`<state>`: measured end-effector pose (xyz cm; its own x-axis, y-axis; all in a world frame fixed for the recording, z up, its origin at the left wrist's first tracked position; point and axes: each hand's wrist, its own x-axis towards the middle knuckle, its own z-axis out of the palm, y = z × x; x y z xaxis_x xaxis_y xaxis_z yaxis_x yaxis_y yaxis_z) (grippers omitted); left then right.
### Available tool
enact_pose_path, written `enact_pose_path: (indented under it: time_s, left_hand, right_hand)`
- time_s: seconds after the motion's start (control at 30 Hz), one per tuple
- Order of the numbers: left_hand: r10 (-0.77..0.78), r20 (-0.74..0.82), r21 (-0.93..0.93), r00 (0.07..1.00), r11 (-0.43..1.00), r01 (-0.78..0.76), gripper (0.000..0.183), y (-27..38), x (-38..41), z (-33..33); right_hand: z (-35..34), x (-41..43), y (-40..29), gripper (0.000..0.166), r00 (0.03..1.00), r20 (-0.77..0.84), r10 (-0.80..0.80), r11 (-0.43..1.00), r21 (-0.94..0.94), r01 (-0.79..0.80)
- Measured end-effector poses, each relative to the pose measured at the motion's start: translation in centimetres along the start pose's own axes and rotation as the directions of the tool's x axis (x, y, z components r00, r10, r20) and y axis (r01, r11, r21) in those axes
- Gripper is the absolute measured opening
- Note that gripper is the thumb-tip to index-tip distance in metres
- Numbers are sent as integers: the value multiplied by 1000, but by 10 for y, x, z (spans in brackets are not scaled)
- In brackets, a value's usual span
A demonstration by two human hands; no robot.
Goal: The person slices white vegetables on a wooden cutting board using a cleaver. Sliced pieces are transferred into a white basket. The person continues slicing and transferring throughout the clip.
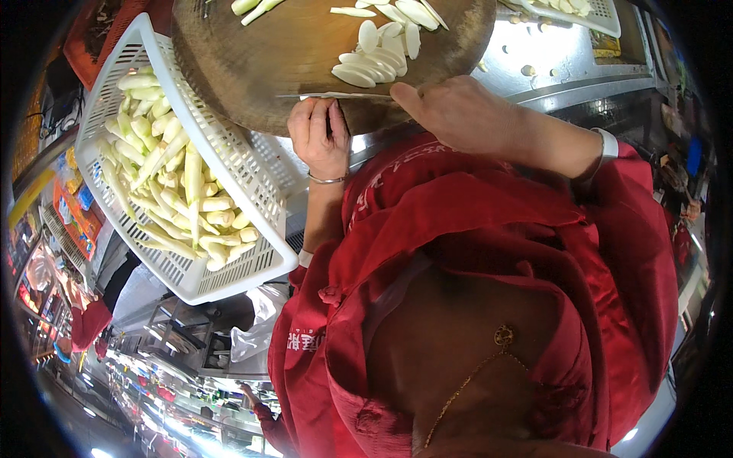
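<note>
My right hand (458, 109) grips a kitchen knife (366, 95) whose blade shows almost edge-on, low over the near side of a round wooden chopping block (275, 51). The handle is hidden in the fist. Beside the blade, my left hand (318, 134) has its fingers curled down on a pale vegetable piece (305, 98), mostly hidden beneath them. Just beyond the knife, thin white oval slices (372, 63) lie overlapped in a fanned pile. Farther back are more pale slices (412, 14), and uncut green-white stalks (257, 7) rest at the block's far left.
Left of the block, a white slotted plastic basket (246, 229) holds many peeled shoots, apparently water bamboo (172, 154). Another white basket (608, 17) with pale pieces stands at back right. Stub ends (528, 70) dot the metal counter (509, 86). Behind me, another person's arm (266, 415) shows.
</note>
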<state>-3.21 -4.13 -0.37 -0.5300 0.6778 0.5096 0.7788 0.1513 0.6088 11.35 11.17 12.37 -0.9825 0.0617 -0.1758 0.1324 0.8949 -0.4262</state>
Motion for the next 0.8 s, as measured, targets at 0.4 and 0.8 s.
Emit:
enact_pose_path:
  time_s: [0.4, 0.8]
  left_hand:
    - [-44, 48, -14, 998, 999, 45, 15, 2, 5, -2]
    - [85, -9, 99, 996, 992, -84, 21, -25, 131, 65]
  right_hand:
    - [30, 17, 7, 27, 982, 124, 141, 976, 151, -159]
    - [20, -33, 40, 26, 901, -2, 434, 854, 319, -411]
